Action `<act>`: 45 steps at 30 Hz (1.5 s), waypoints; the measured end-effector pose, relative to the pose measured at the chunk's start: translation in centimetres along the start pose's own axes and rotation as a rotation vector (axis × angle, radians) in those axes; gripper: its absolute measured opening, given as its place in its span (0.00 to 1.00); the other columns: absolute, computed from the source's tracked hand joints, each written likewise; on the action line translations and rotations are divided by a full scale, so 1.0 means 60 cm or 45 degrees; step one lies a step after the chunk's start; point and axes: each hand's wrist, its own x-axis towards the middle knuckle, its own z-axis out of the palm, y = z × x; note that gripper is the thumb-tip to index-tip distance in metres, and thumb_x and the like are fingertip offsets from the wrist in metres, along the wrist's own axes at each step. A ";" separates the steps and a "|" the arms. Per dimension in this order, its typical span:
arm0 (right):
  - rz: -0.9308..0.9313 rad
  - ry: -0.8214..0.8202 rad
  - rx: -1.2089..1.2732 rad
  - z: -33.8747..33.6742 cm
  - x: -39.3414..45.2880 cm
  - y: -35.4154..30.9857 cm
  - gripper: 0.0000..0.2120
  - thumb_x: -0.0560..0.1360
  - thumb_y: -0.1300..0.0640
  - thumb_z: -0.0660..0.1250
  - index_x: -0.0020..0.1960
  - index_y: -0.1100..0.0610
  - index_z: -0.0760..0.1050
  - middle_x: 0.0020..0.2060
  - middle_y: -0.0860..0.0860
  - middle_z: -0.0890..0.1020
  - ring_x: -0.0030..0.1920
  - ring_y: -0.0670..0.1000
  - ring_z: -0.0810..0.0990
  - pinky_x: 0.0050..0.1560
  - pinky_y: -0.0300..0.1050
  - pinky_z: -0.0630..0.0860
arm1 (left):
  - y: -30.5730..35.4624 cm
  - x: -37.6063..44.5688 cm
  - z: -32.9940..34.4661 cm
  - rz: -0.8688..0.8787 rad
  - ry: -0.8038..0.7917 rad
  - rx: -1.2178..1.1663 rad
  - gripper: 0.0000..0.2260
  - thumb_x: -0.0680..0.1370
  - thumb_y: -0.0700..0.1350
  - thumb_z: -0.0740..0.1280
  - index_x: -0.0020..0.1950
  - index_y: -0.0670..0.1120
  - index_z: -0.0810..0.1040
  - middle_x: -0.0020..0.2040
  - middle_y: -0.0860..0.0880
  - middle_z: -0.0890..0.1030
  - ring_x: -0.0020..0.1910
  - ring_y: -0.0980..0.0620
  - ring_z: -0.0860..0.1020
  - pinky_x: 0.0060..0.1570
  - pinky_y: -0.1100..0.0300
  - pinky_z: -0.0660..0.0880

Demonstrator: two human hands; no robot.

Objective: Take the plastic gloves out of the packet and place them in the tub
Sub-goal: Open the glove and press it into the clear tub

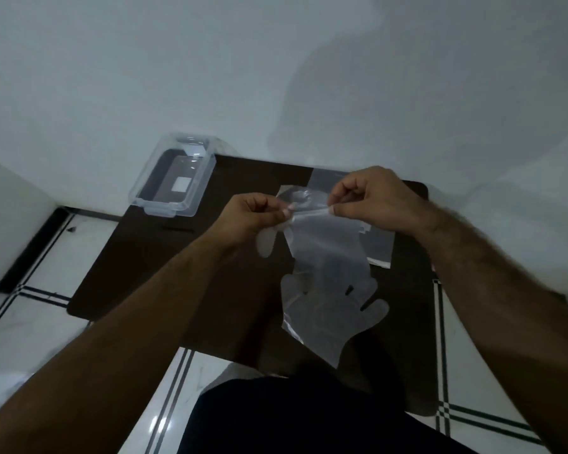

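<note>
Thin clear plastic gloves point(332, 290) hang in the air above the dark table point(145, 263), fingers pointing down toward me. My left hand point(250, 214) and my right hand point(374, 198) each pinch the cuff edge at the top, a short gap between them. A clear packet point(379, 249) lies flat on the table behind the gloves, partly hidden by them and by my right hand. The clear plastic tub point(174, 178) stands at the table's far left corner, open and holding no gloves.
The table stands against a pale wall point(276, 77). White floor tiles with dark stripes point(30, 322) show to the left, right and front. My dark-clothed lap point(292, 417) is at the bottom of the view.
</note>
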 end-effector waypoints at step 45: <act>-0.357 0.446 -0.514 0.422 0.577 -0.246 0.08 0.80 0.55 0.70 0.54 0.56 0.86 0.44 0.47 0.89 0.38 0.48 0.85 0.54 0.45 0.80 | -0.048 0.312 -0.738 0.997 0.127 1.153 0.07 0.82 0.47 0.72 0.56 0.48 0.88 0.53 0.52 0.90 0.49 0.51 0.87 0.57 0.50 0.76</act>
